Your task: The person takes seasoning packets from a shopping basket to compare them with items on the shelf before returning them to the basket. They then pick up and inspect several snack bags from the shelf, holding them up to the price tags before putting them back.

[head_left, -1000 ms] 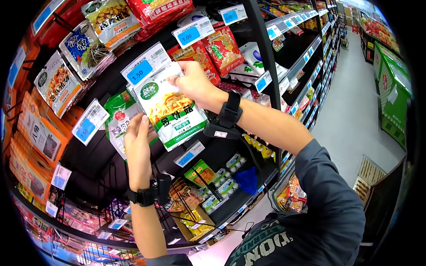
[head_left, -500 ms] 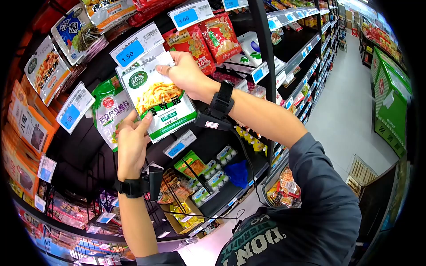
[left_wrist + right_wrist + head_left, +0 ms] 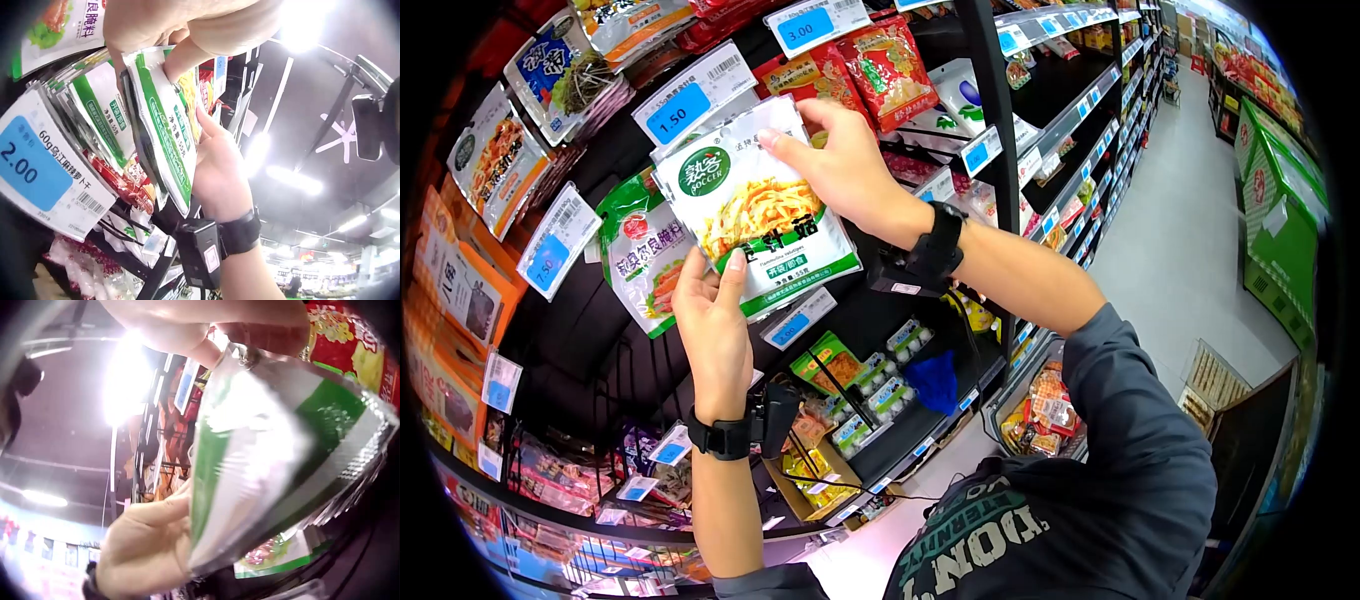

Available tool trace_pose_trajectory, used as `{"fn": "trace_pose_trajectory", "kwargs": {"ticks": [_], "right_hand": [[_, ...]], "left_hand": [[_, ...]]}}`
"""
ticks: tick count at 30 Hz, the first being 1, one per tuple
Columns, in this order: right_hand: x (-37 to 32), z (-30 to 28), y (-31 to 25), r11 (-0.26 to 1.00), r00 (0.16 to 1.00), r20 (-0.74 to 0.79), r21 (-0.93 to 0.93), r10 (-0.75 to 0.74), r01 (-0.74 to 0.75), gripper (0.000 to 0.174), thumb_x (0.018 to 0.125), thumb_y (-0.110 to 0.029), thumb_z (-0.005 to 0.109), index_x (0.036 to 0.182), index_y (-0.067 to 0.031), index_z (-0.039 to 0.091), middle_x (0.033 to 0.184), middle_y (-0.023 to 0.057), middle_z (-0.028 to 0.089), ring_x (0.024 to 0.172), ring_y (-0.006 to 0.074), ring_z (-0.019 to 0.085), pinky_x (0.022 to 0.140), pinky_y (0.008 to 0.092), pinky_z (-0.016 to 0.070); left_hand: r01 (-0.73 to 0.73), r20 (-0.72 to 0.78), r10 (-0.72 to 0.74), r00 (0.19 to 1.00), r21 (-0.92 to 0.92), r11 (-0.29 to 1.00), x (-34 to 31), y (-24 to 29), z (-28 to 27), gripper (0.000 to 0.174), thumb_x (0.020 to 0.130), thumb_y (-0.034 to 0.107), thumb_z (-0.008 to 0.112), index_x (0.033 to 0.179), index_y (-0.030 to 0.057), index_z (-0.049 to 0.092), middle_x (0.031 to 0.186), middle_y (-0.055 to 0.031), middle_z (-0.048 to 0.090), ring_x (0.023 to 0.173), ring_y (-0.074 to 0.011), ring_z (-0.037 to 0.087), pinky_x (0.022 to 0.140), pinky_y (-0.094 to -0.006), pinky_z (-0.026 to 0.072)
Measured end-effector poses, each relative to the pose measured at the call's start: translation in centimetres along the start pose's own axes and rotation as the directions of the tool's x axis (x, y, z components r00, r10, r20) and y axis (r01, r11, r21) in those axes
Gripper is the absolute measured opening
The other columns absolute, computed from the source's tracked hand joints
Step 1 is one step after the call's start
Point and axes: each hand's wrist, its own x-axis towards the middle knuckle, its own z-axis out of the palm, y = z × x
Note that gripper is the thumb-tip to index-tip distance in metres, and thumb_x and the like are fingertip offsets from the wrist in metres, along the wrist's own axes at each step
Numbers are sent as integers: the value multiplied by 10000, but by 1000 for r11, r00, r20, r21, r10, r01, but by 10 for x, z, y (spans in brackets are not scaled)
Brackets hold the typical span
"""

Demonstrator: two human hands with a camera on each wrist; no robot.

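Left hand (image 3: 713,325) pinching, lower, right hand (image 3: 847,170) pinching, higher.

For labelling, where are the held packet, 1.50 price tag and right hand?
Held packet (image 3: 762,208), head view, food picture.
1.50 price tag (image 3: 684,105), head view, blue panel.
Right hand (image 3: 850,168), head view, middle.

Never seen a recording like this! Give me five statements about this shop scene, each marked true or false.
1. The left hand and the right hand both hold the white-and-green packet. True.
2. The nearest price tag above that packet reads 5.00. False: the tag reads 1.50.
3. A black strap circles each wrist. True.
4. The big chest across the aisle is red. False: the chest is green.
5. In the head view, a green pouch shows left of the packet. True.
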Motion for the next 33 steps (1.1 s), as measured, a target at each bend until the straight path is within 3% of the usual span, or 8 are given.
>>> {"fn": "trace_pose_trajectory", "kwargs": {"ticks": [1, 5, 15, 18, 25, 27, 33], "right_hand": [[-1, 2, -2, 930, 983, 129, 327, 130, -166, 226, 769, -131, 652, 891, 55, 610, 837, 107, 633, 739, 142, 600, 644, 282, 478], [-2, 3, -10, 844, 969, 164, 479, 182, -240, 144, 794, -44, 617, 890, 64, 609, 835, 95, 641, 701, 94, 590, 601, 241, 475], [0, 12, -16, 841, 978, 87, 499, 192, -209, 162, 786, -63, 642, 879, 66, 608, 802, 93, 644, 664, 84, 580, 570, 231, 459], [5, 12, -18, 881, 984, 92, 437, 153, -178, 161, 808, -64, 628, 915, 54, 603, 845, 88, 646, 716, 88, 608, 623, 218, 491], [18, 19, -15, 895, 993, 54, 430, 107, -120, 144, 808, -68, 627, 880, 56, 612, 823, 88, 649, 705, 85, 607, 608, 214, 484], [22, 23, -12, 915, 995, -42, 398, 89, -66, 161, 763, -96, 660, 776, 62, 633, 698, 84, 644, 606, 77, 558, 538, 253, 436], [32, 30, 9, 930, 985, -43, 339, 167, -143, 168, 755, -98, 668, 799, 63, 644, 714, 123, 652, 617, 117, 589, 558, 275, 452]], "left_hand": [[16, 13, -16, 1000, -8, 1000, 0, 1, 0, 334, 870, 31, 527, 1181, -61, 448, 1047, -104, 583, 879, -104, 562, 761, -235, 448], [66, 55, -65, 996, -32, 997, -1, 4, 1, 368, 875, 15, 504, 1221, -60, 406, 1104, -118, 557, 941, -121, 550, 807, -252, 442], [53, 71, -50, 996, -40, 998, 3, 8, 2, 364, 871, -15, 477, 1222, -57, 389, 1175, -109, 510, 1061, -145, 500, 913, -290, 391], [21, 52, -20, 998, -26, 999, 6, 9, 4, 379, 870, -25, 474, 1237, -66, 390, 1197, -130, 508, 1059, -152, 508, 919, -282, 383], [-24, 21, 24, 999, 20, 1000, 17, 12, 4, 332, 870, -13, 477, 1192, -63, 420, 1157, -121, 533, 1024, -139, 523, 879, -273, 403], [-25, 23, 24, 999, 37, 999, 21, 10, 4, 317, 871, -5, 478, 1179, -56, 428, 1109, -110, 556, 986, -132, 538, 852, -268, 413], [10, 20, -11, 1000, 59, 998, 35, -6, -5, 332, 869, -4, 479, 1192, -56, 425, 1115, -108, 557, 975, -125, 539, 844, -266, 412]]}}
